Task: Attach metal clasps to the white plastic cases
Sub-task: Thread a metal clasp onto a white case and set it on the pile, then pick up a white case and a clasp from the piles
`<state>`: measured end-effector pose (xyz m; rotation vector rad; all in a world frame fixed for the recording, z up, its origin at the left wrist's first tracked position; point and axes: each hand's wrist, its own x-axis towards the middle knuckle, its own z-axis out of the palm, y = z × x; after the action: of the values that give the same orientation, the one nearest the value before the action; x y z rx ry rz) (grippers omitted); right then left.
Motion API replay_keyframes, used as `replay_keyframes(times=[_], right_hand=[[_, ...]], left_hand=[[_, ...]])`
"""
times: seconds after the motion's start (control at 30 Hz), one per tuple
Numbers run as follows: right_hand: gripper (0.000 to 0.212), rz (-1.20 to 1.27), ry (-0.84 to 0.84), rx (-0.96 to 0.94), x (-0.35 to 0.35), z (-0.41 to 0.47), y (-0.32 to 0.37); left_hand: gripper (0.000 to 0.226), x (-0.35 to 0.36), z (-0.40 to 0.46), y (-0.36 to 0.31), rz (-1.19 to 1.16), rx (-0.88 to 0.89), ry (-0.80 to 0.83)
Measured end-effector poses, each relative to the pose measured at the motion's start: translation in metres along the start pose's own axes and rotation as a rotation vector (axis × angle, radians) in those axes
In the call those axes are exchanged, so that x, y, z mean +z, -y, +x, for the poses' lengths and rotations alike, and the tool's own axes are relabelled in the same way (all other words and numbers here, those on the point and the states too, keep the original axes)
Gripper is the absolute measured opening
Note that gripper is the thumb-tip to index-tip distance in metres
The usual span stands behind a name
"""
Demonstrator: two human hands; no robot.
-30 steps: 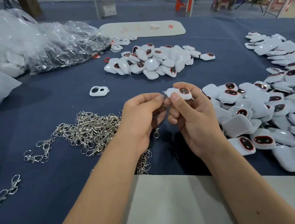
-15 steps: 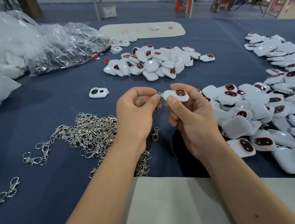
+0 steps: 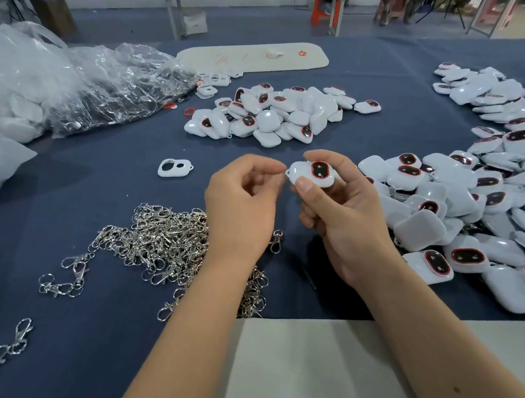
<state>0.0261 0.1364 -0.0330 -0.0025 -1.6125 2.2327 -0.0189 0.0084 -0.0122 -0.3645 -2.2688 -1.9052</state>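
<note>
Case (image 3: 313,174) sits pinched in my right hand (image 3: 342,212), while my left hand (image 3: 241,202) pinches a clasp (image 3: 276,240) at its corner.

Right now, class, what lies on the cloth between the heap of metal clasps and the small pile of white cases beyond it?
In the head view, only a lone white shell lies between clasp heap and case pile; otherwise bare blue cloth.

A white plastic case (image 3: 314,173) with a red-ringed dark oval is held above the heaped metal clasps (image 3: 159,244).
</note>
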Motion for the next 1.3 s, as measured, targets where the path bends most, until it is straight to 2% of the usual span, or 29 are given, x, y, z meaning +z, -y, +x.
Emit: replay_keyframes(times=[0.07,0.1,0.2,0.27,0.4,0.53,0.7,0.87,1.07,1.2,1.3], right_hand=[[0.029,0.019,0.013,0.0,0.0,0.0,0.001],[0.03,0.032,0.015,-0.002,-0.001,0.001,0.001],[0.031,0.02,0.022,-0.014,-0.001,0.0,0.001],[0.03,-0.008,0.03,-0.022,0.0,0.0,-0.001],[0.032,-0.013,0.018,-0.016,-0.001,0.002,-0.003],[0.033,-0.017,0.009,-0.001,-0.001,0.002,-0.003],[0.028,-0.008,-0.019,0.014,0.0,0.001,0.0],[0.022,0.026,-0.184,0.014,0.0,0.003,0.001],[0.022,-0.228,-0.534,-0.115,-0.01,0.008,0.001],[0.014,-0.594,-0.498,-0.33,-0.001,0.001,0.002],[0.016,-0.814,-0.405,-0.408,0.015,0.004,0.004]], left_hand=[[0.01,0.008,-0.005,-0.005,-0.399,-0.313,0.055],[0.014,0.011,-0.006,-0.006,-0.52,-0.392,0.097],[0.019,0.01,-0.004,-0.005,-0.607,-0.434,0.1],[0.02,0.01,-0.003,-0.003,-0.505,-0.383,0.053],[0.017,0.009,-0.002,-0.001,-0.065,-0.091,-0.007],[0.019,-0.001,0.0,-0.001,0.238,0.138,0.032],[0.013,-0.003,-0.001,0.002,0.439,0.289,0.072],[0.009,0.003,-0.004,0.003,0.351,0.239,0.104],[0.009,-0.003,0.0,0.004,0.303,0.136,-0.018],[0.01,-0.016,0.006,0.008,0.333,0.076,-0.108],[0.009,-0.024,0.009,0.011,0.377,-0.003,-0.016]])
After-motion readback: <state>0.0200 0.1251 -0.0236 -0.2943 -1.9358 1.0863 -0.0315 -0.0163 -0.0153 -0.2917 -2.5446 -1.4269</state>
